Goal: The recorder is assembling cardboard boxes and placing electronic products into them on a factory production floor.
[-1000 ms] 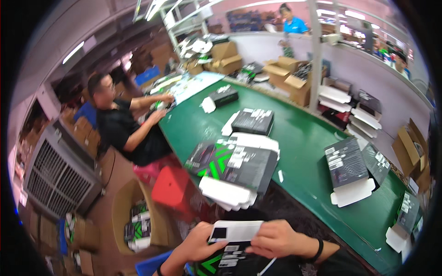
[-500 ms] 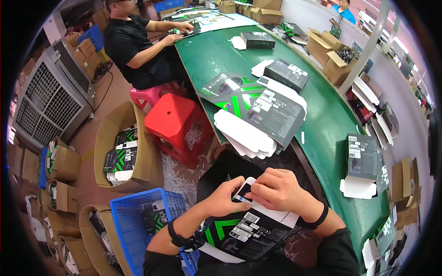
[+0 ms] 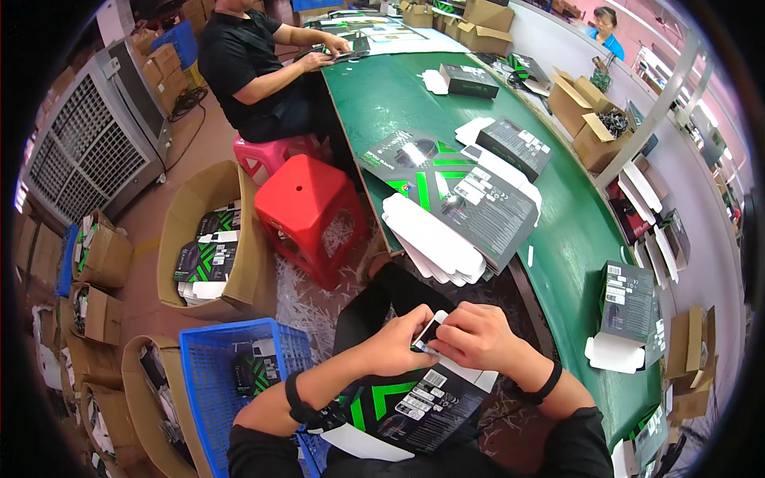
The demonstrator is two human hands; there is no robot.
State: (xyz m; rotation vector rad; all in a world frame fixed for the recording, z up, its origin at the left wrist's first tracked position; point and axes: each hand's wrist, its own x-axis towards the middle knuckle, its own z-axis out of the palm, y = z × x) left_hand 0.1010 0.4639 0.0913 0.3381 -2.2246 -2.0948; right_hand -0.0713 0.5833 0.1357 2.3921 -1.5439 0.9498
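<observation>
A black cardboard box [image 3: 422,402] with green stripes lies on my lap, its white flaps spread at both ends. At its far end, my left hand [image 3: 398,344] is closed round the edge of a white rounded flap [image 3: 431,327] with a dark patch on it. Close beside it, my right hand [image 3: 476,338] has its fingers pinched together against that patch. What the right fingertips grip is too small and covered to make out.
A green table [image 3: 570,231] curves along my right, bearing a stack of flat boxes [image 3: 490,211] and several single ones. On the left stand a blue crate [image 3: 227,398], a large carton [image 3: 175,231] and a red stool [image 3: 307,195]. A co-worker [image 3: 255,68] sits at the far left.
The whole view has shifted slightly. My right fingers have moved a little at the white flap, while both hands stay at the box's far end.
</observation>
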